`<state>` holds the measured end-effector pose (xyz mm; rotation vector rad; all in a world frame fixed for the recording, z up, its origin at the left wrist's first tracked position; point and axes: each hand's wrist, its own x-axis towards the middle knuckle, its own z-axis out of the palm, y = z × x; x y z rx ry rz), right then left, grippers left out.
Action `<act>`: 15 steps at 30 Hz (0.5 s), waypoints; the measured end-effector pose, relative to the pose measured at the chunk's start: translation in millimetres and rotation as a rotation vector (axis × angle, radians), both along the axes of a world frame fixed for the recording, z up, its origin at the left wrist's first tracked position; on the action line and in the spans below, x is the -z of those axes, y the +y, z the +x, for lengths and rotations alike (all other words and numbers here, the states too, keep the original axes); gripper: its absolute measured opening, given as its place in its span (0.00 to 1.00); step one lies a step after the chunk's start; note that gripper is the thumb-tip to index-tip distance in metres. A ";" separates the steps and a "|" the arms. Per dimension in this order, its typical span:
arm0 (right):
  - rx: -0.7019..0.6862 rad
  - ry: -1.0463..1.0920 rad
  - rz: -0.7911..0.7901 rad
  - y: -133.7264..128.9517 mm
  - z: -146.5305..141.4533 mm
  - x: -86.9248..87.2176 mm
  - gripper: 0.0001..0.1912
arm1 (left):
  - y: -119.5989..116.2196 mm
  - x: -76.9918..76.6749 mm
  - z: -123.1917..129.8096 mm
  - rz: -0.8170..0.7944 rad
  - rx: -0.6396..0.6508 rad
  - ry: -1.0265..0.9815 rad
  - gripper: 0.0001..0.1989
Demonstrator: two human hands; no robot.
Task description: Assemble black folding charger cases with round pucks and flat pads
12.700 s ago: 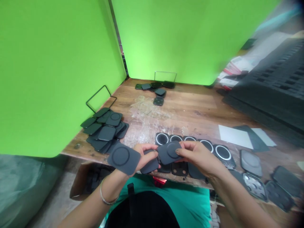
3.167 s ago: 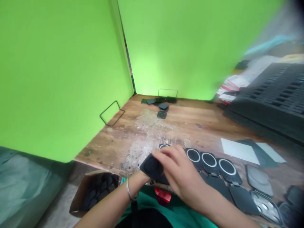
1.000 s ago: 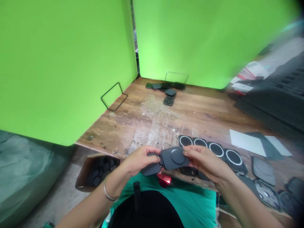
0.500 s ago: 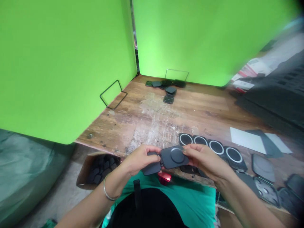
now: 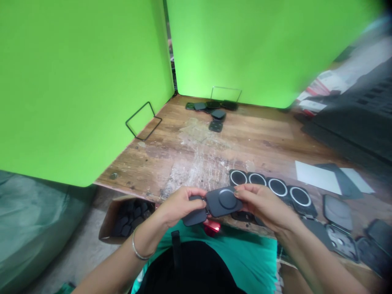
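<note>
The table ends close beneath the left hand, and the ringed pads lie beside the right hand, which might knock them askew if lowered. Between the hands, each clamped on one flat half, is the pad: a slack pinch could drop it past the table's edge, and opposed twisting could strain the tiny hinge

Open passage between left wire stand and ringed cases, green panels as barriers left and beyond.
</note>
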<state>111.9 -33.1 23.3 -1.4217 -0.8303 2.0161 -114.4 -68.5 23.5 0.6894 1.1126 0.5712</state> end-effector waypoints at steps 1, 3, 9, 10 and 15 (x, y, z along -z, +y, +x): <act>0.006 -0.005 -0.001 -0.4 0.0 -0.4 0.17 | 0.2 0.4 0.1 0.003 0.003 -0.004 0.19; 0.017 -0.017 0.001 -1.0 0.0 -1.0 0.17 | 0.3 1.1 0.2 0.008 0.007 -0.010 0.19; 0.025 -0.044 0.028 -1.5 -0.8 -2.5 0.17 | -0.3 1.6 0.0 0.008 0.006 -0.017 0.18; 0.027 -0.049 0.032 -1.4 -1.4 -3.1 0.17 | -0.4 1.3 -0.1 0.006 0.005 -0.014 0.18; 0.028 -0.056 0.039 -2.0 -3.3 -3.9 0.18 | -1.3 -1.2 0.4 0.000 0.002 -0.012 0.18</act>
